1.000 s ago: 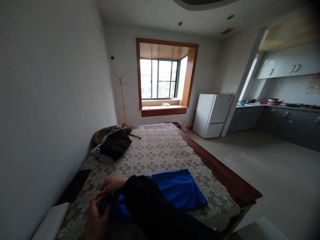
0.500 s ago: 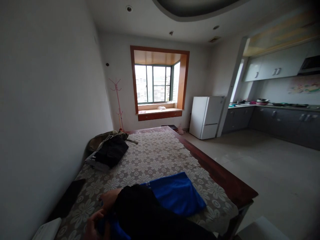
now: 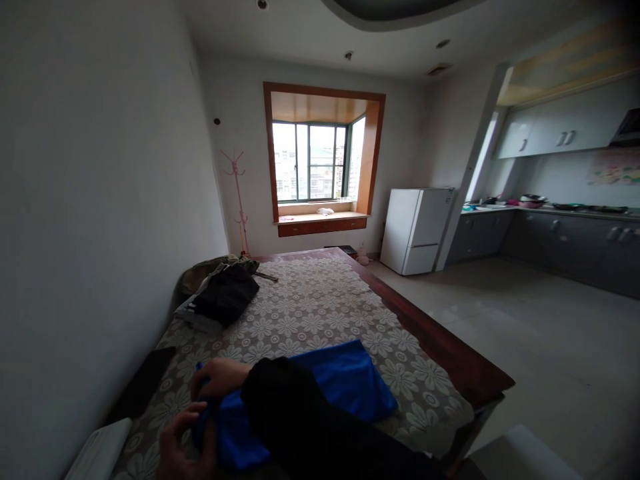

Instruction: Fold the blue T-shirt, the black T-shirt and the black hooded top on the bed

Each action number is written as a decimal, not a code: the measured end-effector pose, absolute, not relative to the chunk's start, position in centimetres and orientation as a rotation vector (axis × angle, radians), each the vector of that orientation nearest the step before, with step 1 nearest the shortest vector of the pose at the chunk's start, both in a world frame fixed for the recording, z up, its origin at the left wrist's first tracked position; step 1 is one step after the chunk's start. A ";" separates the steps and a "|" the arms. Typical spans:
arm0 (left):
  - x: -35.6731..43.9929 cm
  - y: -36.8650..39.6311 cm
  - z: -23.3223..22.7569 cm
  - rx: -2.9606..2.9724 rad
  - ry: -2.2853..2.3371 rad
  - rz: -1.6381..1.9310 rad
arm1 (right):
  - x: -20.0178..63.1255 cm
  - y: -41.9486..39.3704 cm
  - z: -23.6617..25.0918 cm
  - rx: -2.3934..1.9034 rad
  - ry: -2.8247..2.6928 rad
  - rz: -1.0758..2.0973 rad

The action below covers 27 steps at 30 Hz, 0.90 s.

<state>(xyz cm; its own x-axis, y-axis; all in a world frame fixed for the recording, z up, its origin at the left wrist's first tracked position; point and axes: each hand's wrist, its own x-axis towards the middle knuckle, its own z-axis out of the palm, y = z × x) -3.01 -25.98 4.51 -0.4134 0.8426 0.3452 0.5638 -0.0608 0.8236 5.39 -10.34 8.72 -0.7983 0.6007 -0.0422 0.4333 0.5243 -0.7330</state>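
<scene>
A smooth blue piece of clothing (image 3: pixel 350 383) lies flat on the near part of the table, its exact kind unclear. Across its middle reaches my right arm in a black sleeve, hiding much of it. My right hand (image 3: pixel 220 378) is closed on the garment's left end, fingers curled over the fabric. Just below, at the same end, my left hand (image 3: pixel 184 443) pinches a bunched bit of the blue cloth between thumb and fingers. The two hands are close together.
A patterned lace cloth (image 3: pixel 310 325) covers the dark red wooden table (image 3: pixel 450 353). Black folded clothing (image 3: pixel 227 293) rests at the far left by the wall. A dark flat item (image 3: pixel 145 383) and a white object (image 3: pixel 100 450) are at the left edge. A fridge (image 3: pixel 417 230) stands beyond.
The garment's right end has shifted slightly left. More blue cloth shows beneath my right forearm, and my right hand has risen a little in view. The camera has tilted slightly down.
</scene>
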 end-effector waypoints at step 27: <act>11.2 -24.4 4.9 2.245 1.032 0.951 | 38.5 -20.9 3.6 -1.319 -1.391 1.221</act>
<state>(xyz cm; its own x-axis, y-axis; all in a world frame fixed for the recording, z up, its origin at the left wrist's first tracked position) 11.17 -24.44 4.93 0.4714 0.7919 0.3882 0.4512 -0.5948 0.6653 38.48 -20.92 3.58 -0.0917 0.9947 -0.0459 0.1746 -0.0293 -0.9842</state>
